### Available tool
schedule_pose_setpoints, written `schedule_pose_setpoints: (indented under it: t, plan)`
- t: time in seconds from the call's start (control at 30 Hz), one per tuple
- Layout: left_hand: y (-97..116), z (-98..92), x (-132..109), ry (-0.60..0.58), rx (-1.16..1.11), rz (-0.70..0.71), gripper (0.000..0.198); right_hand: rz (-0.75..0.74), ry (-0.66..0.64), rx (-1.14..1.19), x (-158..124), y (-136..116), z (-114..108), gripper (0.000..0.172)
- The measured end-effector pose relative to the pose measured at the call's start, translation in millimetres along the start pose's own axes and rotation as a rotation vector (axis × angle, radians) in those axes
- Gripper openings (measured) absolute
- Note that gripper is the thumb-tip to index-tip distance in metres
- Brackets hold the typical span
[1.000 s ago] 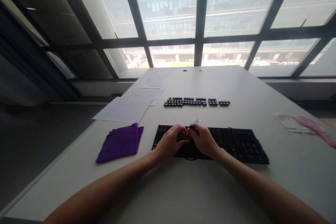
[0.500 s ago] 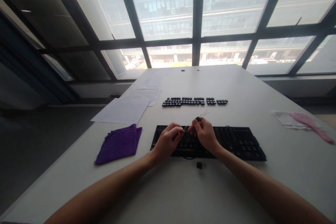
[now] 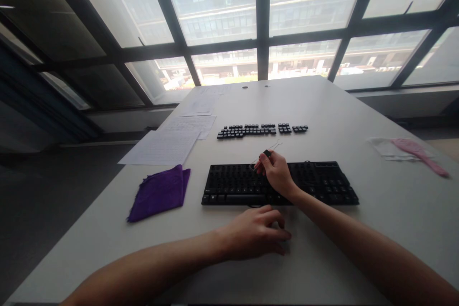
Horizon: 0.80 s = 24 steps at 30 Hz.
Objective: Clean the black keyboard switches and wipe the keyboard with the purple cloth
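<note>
My right hand (image 3: 275, 170) is closed around a wire keycap puller (image 3: 267, 153) with a black grip. Its thin wire ends stick out above and below the fingers, over the middle of a black keyboard (image 3: 236, 198). Part of the keyboard's upper rows appears bare of caps, while the space bar and bottom row still carry theirs. My left hand (image 3: 263, 232) is low over the white table in front of the keyboard, fingers curled downward. Whatever lies at or under its fingertips is hidden, including the spot where a loose keycap lay.
Several black keycaps (image 3: 247, 130) stand in rows behind the keyboard. A folded purple cloth (image 3: 158, 194) lies to the left, near papers (image 3: 161, 147). On the right, a pink brush-like object (image 3: 418, 150) rests on a white cloth (image 3: 385, 149). Windows stand beyond the table (image 3: 322, 253).
My left hand has moved from the keyboard and the puller down toward me, over the loose keycap's spot. My right hand keeps the puller above the keyboard. The view has shifted slightly.
</note>
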<state>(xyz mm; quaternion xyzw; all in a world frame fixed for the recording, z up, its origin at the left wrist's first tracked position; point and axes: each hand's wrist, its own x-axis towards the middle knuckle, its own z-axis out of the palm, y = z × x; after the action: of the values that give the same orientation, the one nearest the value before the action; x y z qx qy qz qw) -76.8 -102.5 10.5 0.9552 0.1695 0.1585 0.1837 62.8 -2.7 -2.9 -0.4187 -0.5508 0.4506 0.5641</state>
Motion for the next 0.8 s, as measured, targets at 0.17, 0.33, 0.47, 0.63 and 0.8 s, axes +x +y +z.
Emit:
schedule_pose_setpoints:
  t: [0.17, 0.33, 0.47, 0.63, 0.8]
  plan:
    - [-6, -1.9, 3, 0.107, -0.369, -0.225, 0.014, -0.005, -0.007, 0.0, -1, -3, 0, 0.035]
    - [-13, -24.3, 6, 0.37, -0.774, -0.532, 0.019, 0.0, -0.001, 0.018, 0, -3, -1, 0.034]
    - [-21, -38.3, 9, 0.447, -0.919, -0.695, 0.028, 0.011, 0.002, 0.015, 1, -2, -1, 0.035]
    - [-30, -48.1, 7, 0.532, -0.972, -0.727, 0.038, 0.017, 0.001, 0.01, 1, -6, -2, 0.036]
    - [-42, -54.1, 4, 0.546, -0.834, -0.656, 0.029, 0.004, -0.003, 0.015, 0, -8, -2, 0.035]
